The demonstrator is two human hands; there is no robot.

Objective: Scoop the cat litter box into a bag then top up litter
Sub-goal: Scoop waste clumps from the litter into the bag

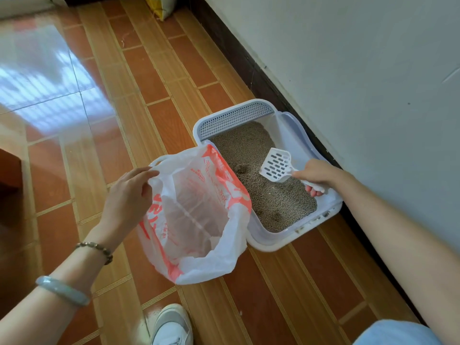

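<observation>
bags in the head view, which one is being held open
The white plastic bag with orange print beside the litter box; the left hand grips its rim. The yellow-and-white sack against the far wall stands untouched.

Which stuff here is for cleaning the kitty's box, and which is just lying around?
For the job:
litter box
grey litter
white scoop, held in the right hand
plastic bag, held open by the left hand

Just lying around:
yellow sack by the wall, possibly spare litter
white shoe
</observation>
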